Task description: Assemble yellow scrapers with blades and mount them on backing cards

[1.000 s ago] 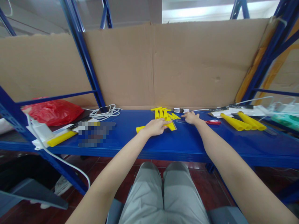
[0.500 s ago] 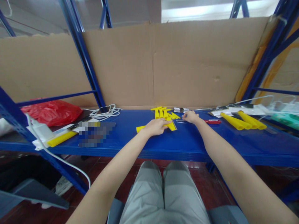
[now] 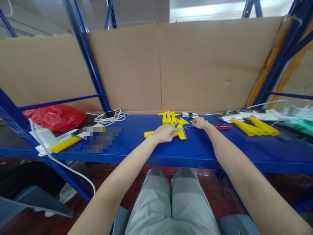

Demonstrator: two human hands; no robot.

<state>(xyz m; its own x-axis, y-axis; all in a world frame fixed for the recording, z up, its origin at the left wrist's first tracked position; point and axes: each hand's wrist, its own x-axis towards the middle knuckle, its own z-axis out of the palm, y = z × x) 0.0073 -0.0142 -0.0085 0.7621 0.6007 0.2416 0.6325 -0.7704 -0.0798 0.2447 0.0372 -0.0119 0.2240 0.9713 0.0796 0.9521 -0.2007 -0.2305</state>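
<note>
A yellow scraper with a T-shaped head and a thin strip along its edge lies at the middle of the blue shelf. My left hand is closed around its handle, whose end sticks out on the left. My right hand rests on the shelf just to the right of the scraper, fingertips pinched together. Whatever they hold is hidden. Thin metal pieces lie by those fingertips. Behind my left hand stand several yellow T-shaped handles, beside small flat yellow pieces.
Small black-and-white packs sit at the back. A red tool lies right of my right hand, then several yellow tapered handles. On the left are a red plastic bag, white cable and a yellow tube. Cardboard walls the back.
The scraper head has turned slightly and shifted a little toward me and to the right, showing more of itself. My right hand stays almost in place.
</note>
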